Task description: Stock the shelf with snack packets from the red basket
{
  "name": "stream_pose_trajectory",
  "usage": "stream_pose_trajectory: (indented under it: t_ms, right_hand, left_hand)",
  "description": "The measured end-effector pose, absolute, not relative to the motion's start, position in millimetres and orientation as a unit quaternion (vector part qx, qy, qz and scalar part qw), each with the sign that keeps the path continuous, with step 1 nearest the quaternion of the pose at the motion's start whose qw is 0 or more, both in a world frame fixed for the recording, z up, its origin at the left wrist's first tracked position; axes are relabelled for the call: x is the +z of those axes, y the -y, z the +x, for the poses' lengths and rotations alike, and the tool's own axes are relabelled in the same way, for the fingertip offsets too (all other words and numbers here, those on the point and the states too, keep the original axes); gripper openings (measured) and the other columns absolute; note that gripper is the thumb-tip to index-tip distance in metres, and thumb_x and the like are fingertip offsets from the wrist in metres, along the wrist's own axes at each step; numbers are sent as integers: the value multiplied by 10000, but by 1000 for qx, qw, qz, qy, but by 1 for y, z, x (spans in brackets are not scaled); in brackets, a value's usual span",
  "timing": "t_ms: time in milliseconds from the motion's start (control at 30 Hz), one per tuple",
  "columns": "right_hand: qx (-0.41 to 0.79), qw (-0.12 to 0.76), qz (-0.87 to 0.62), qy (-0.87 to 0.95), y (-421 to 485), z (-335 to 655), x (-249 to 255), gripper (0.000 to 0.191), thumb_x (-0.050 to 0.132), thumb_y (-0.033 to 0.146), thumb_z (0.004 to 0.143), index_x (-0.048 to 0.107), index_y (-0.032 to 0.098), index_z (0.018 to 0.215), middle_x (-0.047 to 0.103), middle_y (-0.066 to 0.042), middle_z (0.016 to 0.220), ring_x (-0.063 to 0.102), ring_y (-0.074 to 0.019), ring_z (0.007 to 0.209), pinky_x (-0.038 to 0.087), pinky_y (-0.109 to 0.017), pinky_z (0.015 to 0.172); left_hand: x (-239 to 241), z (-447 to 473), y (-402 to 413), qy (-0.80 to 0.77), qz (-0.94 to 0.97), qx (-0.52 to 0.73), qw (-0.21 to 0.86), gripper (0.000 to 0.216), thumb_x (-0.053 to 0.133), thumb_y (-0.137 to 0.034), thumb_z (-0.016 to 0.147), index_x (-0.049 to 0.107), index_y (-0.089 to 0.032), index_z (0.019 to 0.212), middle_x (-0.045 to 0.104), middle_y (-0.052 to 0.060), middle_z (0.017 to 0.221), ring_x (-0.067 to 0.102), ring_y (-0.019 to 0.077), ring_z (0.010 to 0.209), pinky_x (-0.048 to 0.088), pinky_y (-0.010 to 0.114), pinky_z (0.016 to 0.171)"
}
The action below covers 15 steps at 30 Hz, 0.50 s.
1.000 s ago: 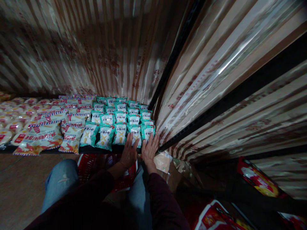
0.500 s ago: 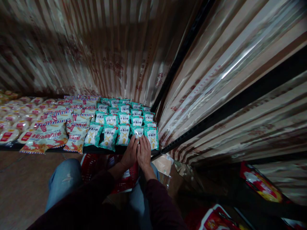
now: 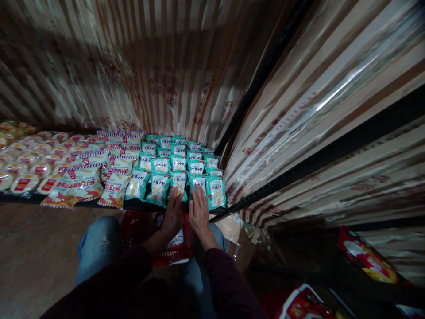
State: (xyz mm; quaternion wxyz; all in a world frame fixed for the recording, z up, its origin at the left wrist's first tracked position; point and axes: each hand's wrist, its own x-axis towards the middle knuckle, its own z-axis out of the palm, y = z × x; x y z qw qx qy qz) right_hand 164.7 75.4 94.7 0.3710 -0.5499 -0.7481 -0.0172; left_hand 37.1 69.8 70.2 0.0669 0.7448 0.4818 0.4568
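Observation:
Rows of small teal-and-white snack bags [image 3: 161,165] stand on a dark shelf in front of me. My left hand [image 3: 173,213] reaches to the lower part of one front-row snack bag [image 3: 179,178], its fingers stretched out and touching it. My right hand [image 3: 199,212] lies with straight fingers against the front of the neighbouring snack bag [image 3: 198,180], covering its lower half. Neither hand is wrapped round a bag. One more teal bag [image 3: 216,191] stands at the right end of the row.
Left of the teal bags lie orange-and-white snack bags [image 3: 79,184] and round wrapped snacks [image 3: 25,182]. Below the shelf edge [image 3: 139,205], a red basket [image 3: 133,228] sits between my knees. A black metal post [image 3: 259,191] slants at the right. Red packages [image 3: 365,257] lie lower right.
My hands, close together on one bag before, have parted. The left has moved to the bag on its left, while the right stays on the same bag. The view has shifted slightly.

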Motion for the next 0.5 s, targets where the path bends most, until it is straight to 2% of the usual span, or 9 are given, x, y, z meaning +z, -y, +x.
stream_pose_trajectory:
  t_ms: [200, 300, 500]
  right_hand:
    - [79, 371, -546, 747, -80, 132, 86, 460, 265, 285, 988, 442, 130, 1382, 381, -149, 1484, 348, -200, 1385, 378, -420, 1108]
    - [106, 365, -569, 729, -85, 122, 82, 483, 267, 338, 989, 465, 115, 1368, 376, -166, 1483, 343, -222, 1388, 375, -428, 1107]
    - [129, 363, -600, 701, -95, 118, 82, 537, 264, 395, 978, 481, 81, 1356, 404, -209, 1452, 366, -268, 1372, 369, -475, 1098]
  left_hand:
    - [65, 21, -69, -505, 709, 474, 132, 528, 300, -25, 866, 317, -171, 1373, 285, 179, 1501, 261, 227, 1420, 375, 477, 1110]
    - [56, 19, -75, -515, 695, 480, 148, 473, 305, -77, 896, 336, -167, 1360, 352, 186, 1464, 343, 227, 1381, 393, 492, 1091]
    - [31, 19, -89, -521, 677, 491, 172, 450, 288, -114, 900, 378, -138, 1340, 410, 186, 1431, 375, 238, 1362, 363, 516, 1102]
